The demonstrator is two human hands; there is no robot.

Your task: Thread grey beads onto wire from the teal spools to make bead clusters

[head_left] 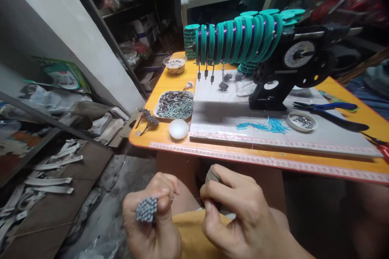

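My left hand is closed around a bundle of thin grey-blue rods, whose cut ends face me. Just to its right, my right hand is curled, with thumb and index finger pinching. A thin thread-like line runs between the two hands. Behind the right index finger shows a small grey-beige ribbed piece; whether the fingers hold it I cannot tell. Both hands are over my lap, in front of the table edge.
On the orange table a black winding machine carries teal discs. Nearby are a tray of small metal parts, a white domed thing, blue sticks, a small dish and pliers. A shelf stands left.
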